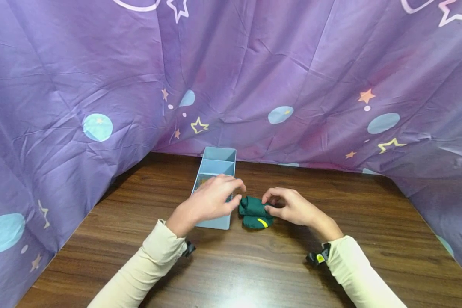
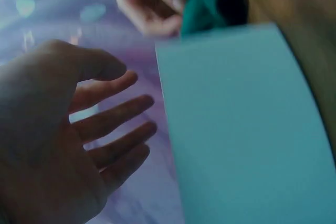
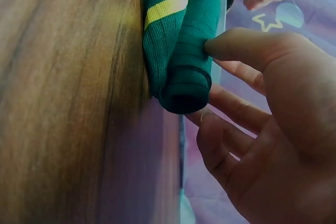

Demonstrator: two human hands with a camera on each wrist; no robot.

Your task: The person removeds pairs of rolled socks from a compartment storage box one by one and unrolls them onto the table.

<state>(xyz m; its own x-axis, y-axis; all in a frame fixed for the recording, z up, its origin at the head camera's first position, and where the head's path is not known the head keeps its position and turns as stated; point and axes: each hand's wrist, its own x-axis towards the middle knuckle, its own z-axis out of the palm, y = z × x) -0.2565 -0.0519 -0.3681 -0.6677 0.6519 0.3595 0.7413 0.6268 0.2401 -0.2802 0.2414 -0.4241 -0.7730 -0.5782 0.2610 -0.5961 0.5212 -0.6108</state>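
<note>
A dark green ribbed sock (image 1: 254, 207) with a yellow stripe lies on the table, partly rolled up, its flat end nearer the front. My right hand (image 1: 294, 207) is at the roll's right end. In the right wrist view its thumb touches the rolled sock (image 3: 191, 45) and the fingers curve round behind it. Left of the sock stands a light blue divided box (image 1: 217, 223). Over that box hovers my left hand (image 1: 211, 201), fingers spread and loosely bent, holding nothing. The left wrist view has this hand (image 2: 63, 129) beside the box wall (image 2: 236, 119), apart from it.
Dividers split the box into compartments. Something small and yellowish shows in one, partly hidden by the left hand. The brown wooden table (image 1: 350, 201) meets a purple patterned cloth (image 1: 231, 85) at the back and sides.
</note>
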